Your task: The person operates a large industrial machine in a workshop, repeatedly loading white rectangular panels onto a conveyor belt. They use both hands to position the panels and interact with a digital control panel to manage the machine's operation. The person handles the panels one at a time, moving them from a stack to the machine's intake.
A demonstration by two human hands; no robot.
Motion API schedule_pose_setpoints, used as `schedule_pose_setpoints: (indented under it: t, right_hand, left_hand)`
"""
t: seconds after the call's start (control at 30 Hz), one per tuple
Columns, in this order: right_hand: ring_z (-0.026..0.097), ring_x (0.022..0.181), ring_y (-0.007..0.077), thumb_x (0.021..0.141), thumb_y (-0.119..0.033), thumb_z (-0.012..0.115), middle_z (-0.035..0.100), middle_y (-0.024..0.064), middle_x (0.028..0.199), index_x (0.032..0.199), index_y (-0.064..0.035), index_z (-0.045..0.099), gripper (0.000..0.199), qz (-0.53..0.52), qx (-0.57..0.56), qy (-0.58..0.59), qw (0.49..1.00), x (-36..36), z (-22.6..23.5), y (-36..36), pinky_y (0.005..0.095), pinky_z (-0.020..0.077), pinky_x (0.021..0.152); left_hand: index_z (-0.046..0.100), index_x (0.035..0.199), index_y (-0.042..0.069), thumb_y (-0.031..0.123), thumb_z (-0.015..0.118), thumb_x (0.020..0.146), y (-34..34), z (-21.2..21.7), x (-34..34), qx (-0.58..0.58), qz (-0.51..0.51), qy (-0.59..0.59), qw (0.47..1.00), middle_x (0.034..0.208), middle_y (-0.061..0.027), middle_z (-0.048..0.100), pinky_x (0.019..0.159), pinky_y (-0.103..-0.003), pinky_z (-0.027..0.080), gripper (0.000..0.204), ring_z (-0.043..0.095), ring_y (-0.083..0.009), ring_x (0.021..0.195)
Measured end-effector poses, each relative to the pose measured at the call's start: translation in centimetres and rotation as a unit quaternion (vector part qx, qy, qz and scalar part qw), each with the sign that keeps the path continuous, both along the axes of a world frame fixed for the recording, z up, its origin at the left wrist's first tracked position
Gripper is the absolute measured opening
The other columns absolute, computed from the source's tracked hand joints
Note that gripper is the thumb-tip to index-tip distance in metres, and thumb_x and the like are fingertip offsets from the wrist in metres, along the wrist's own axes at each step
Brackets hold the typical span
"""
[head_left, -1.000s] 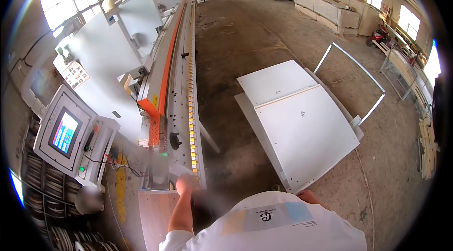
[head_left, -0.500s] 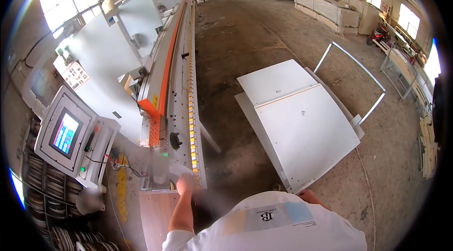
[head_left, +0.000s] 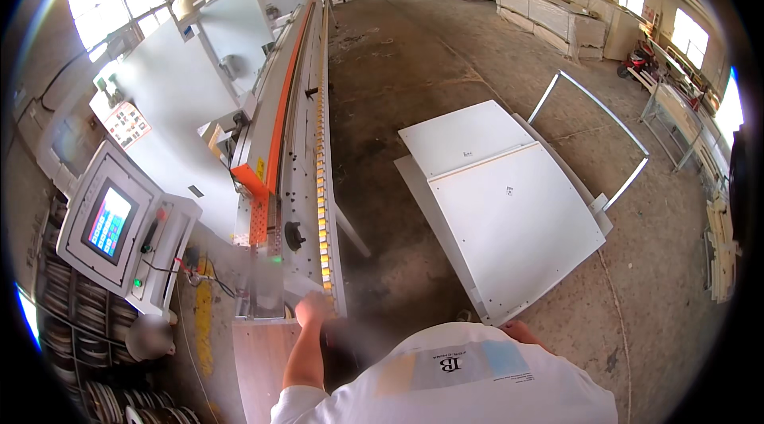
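— Grip first: is the left hand (head_left: 312, 308) holding anything?

— It is reaching out to the near end of the long machine (head_left: 306, 177), resting at the edge of its feed bed beside the row of yellow rollers (head_left: 321, 185). Blur is hiding the fingers, so I cannot tell whether they are closing on anything.

— And the right hand (head_left: 519, 332)?

— Only a sliver is showing past the white shirt (head_left: 454, 380), near the lower corner of the stacked white panels (head_left: 509, 217). Its grip is not visible either.

— Where are those panels lying?

— On a low cart on the concrete floor (head_left: 414, 66), just to the person's right, well apart from the machine.

— Anything else close by?

— A control panel with a lit screen (head_left: 109, 222) is standing to the left, and a pale wooden board (head_left: 259, 360) is lying below the left forearm.
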State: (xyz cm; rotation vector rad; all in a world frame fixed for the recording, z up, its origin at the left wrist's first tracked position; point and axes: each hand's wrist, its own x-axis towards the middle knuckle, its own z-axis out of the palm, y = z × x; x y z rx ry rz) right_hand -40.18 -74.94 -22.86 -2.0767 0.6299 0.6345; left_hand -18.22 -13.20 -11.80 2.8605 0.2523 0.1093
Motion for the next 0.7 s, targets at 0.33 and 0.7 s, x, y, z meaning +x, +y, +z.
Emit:
schedule_pose_setpoints:
  t: [0.33,0.7]
  right_hand:
    - [0.073,0.093,0.0252,0.085,-0.041,0.073,0.077,0.0139,0.099,0.106,-0.0107,0.079,0.038,0.039,-0.019,0.007,0.999,-0.1,1.3,0.2,0.0381,0.0562,0.086]
    - [0.073,0.096,0.0314,0.084,-0.044,0.071,0.076,0.0154,0.102,0.104,-0.0135,0.079,0.037,0.161,-0.11,-0.018,0.981,2.4,-3.3,-2.0,0.042,0.0575,0.088]
  left_hand:
    - [0.045,0.143,0.001,0.037,0.069,0.091,-3.7,-6.8,0.7,-0.171,0.075,-0.087,0.978,0.135,-0.0239,0.055,0.105,-0.05,0.044,0.067,0.052,-0.0422,0.127]
    - [0.043,0.143,0.003,0.027,0.067,0.089,-5.2,-6.7,0.0,-0.24,0.058,-0.055,0.968,0.137,-0.0217,0.054,0.104,-0.05,0.045,0.064,0.053,-0.0415,0.127]
